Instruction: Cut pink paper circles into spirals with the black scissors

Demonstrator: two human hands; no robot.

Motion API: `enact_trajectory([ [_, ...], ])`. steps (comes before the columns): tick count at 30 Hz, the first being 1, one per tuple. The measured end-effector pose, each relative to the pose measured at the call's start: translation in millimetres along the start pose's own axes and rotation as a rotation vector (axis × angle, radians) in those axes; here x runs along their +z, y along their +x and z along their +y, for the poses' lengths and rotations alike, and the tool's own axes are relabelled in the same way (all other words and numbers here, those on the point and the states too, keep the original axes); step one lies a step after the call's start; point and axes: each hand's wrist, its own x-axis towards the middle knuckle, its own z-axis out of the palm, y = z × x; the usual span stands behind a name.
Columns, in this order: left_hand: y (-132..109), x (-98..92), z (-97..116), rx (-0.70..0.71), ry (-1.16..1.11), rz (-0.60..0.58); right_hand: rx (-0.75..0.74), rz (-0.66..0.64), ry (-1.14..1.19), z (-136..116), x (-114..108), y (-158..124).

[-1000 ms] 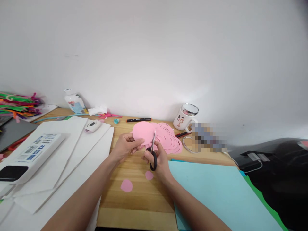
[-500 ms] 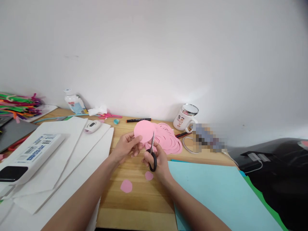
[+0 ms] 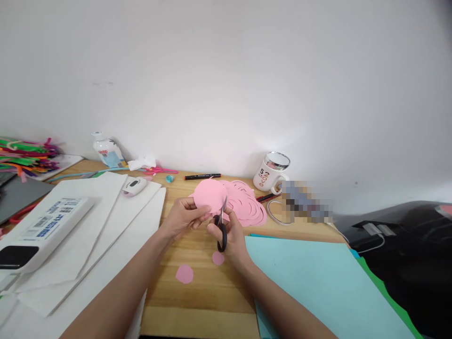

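Between thumb and fingers, my left hand pinches a round piece of pink paper at its lower left edge. My right hand grips black-handled scissors, thumb and fingers at the loops. Their blades point up and away from me and lie at the right edge of the pink disc. Behind both hands lies a pile of cut pink paper pieces, partly covered by the disc. Two small pink paper circles, one larger piece and one smaller piece, rest on the wooden table below my hands.
White paper sheets with a white boxy device cover the left side. Light blue paper lies at the right. Along the wall stand a mug, a black marker, pink scissors and a white bottle.
The pink disc has shifted slightly left and down in my left hand. The scissors have turned a little, their blades staying at the disc's right edge.
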Motion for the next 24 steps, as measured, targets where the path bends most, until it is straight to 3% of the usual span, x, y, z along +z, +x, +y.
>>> enact_trajectory([
  [15,0,-0.2,3,0.002,0.020,0.024,0.036,0.034,-0.044,0,0,1],
  [24,-2,1.9,9,0.029,0.008,0.044,0.052,0.022,-0.079,13,-7,2],
])
